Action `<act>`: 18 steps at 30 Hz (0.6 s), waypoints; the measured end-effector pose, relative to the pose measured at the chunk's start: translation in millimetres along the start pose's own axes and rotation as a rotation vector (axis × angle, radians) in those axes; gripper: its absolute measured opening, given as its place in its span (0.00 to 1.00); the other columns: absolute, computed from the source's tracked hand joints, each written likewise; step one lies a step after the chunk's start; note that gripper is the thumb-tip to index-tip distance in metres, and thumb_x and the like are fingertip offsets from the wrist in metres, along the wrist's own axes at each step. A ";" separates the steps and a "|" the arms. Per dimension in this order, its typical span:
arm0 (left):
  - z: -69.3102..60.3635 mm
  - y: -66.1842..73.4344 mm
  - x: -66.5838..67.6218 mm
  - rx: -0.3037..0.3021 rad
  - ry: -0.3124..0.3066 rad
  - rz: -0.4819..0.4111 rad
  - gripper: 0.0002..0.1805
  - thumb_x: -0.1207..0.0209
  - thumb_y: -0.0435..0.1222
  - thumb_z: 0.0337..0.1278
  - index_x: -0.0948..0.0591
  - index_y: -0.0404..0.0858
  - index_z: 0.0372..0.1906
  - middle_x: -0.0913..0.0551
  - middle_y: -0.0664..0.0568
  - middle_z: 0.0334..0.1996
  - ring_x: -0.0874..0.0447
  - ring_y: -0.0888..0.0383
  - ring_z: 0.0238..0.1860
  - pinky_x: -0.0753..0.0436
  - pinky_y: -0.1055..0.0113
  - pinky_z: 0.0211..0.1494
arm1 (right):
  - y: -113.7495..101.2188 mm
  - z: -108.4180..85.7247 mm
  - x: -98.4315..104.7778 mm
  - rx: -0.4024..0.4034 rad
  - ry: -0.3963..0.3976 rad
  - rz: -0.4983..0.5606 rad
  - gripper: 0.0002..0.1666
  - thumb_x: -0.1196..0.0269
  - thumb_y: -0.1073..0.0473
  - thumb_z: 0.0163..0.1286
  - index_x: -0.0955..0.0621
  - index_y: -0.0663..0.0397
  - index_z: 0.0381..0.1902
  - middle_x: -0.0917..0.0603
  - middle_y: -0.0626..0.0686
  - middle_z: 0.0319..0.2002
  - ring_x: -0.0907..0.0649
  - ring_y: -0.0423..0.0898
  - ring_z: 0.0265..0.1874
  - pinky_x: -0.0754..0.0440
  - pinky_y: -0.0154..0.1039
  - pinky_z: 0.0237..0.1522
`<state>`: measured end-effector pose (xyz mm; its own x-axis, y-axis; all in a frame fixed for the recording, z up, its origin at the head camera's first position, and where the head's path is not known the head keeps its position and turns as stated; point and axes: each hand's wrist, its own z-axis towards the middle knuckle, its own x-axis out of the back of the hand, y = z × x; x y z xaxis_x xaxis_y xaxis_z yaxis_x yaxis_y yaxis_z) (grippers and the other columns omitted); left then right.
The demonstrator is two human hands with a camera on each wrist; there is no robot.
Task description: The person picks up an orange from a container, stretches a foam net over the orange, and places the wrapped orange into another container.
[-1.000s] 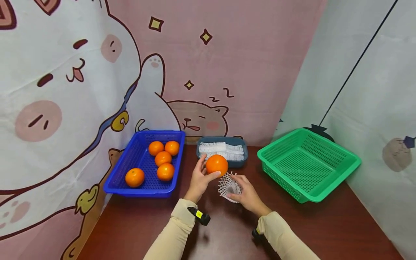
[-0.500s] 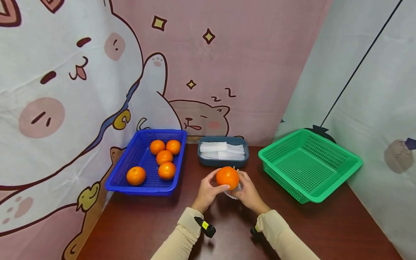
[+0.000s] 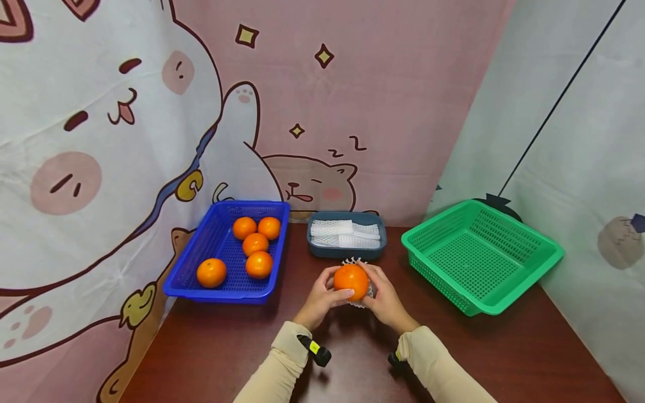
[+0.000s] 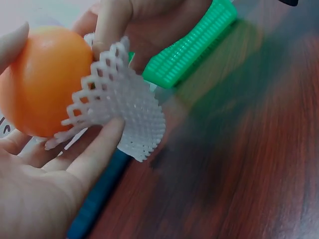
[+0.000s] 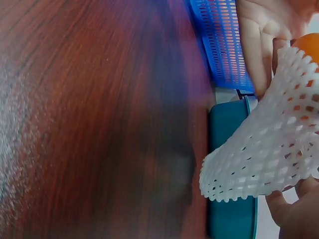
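Tabletop (image 3: 504,347) stretches between blue basket (image 3: 221,296) and green basket (image 3: 438,281) edges; left hand (image 3: 317,302) grips orange (image 3: 350,281), right hand (image 3: 387,300) net (image 4: 132,107).

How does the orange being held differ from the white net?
The orange is round; the white net tapers. The orange's skin is smooth and unbroken, while the net is full of holes. Both are held: the orange by the left hand, the net by the right hand.

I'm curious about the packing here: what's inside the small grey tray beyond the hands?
White mesh sleeves lie inside the grey tray, some overlapping others. Whatever lies beneath them is covered, so it cannot be seen.
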<state>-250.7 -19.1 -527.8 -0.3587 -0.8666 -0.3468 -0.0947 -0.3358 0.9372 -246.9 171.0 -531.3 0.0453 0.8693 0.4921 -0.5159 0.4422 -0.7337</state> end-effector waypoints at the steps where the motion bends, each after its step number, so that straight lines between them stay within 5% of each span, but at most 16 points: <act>1: -0.1 -0.1 1.0 0.007 -0.002 -0.002 0.34 0.32 0.29 0.51 0.33 0.35 0.64 0.24 0.40 0.55 0.19 0.47 0.48 0.17 0.56 0.47 | -0.2 -0.1 0.5 -0.015 0.003 -0.002 0.51 0.29 0.79 0.48 0.32 0.55 0.71 0.27 0.59 0.60 0.26 0.57 0.59 0.33 0.60 0.61; 6: -0.6 -2.2 4.9 -0.002 -0.015 0.019 0.37 0.32 0.28 0.50 0.35 0.36 0.66 0.25 0.40 0.56 0.19 0.47 0.49 0.18 0.55 0.48 | 2.6 0.3 4.1 -0.032 0.113 -0.084 0.49 0.29 0.74 0.53 0.32 0.44 0.71 0.21 0.54 0.54 0.21 0.53 0.53 0.26 0.53 0.57; 10: -0.8 -1.9 5.2 -0.039 -0.013 0.090 0.47 0.31 0.24 0.46 0.42 0.39 0.72 0.27 0.39 0.58 0.21 0.45 0.52 0.20 0.56 0.52 | 5.5 2.6 3.7 0.019 0.272 -0.179 0.24 0.28 0.73 0.51 0.16 0.57 0.49 0.17 0.52 0.39 0.17 0.50 0.38 0.19 0.45 0.42; 13: -5.4 8.1 -0.1 -0.067 0.014 0.206 0.55 0.29 0.23 0.42 0.48 0.38 0.75 0.28 0.37 0.59 0.23 0.44 0.54 0.22 0.57 0.56 | 2.1 3.4 1.3 0.051 0.347 -0.200 0.11 0.27 0.71 0.52 0.14 0.56 0.32 0.18 0.48 0.31 0.20 0.48 0.30 0.23 0.36 0.33; 18: -16.9 26.4 -11.8 -0.105 0.090 0.451 0.47 0.27 0.28 0.40 0.37 0.29 0.69 0.25 0.38 0.57 0.24 0.45 0.53 0.25 0.54 0.57 | -12.2 2.5 -5.2 0.098 0.352 -0.133 0.09 0.28 0.71 0.55 0.14 0.55 0.32 0.19 0.46 0.30 0.21 0.45 0.28 0.25 0.27 0.33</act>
<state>-233.3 -23.9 -499.6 -0.2601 -0.9615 0.0882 0.1479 0.0506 0.9877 -243.0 160.5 -523.8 0.3994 0.8361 0.3760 -0.5645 0.5475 -0.6177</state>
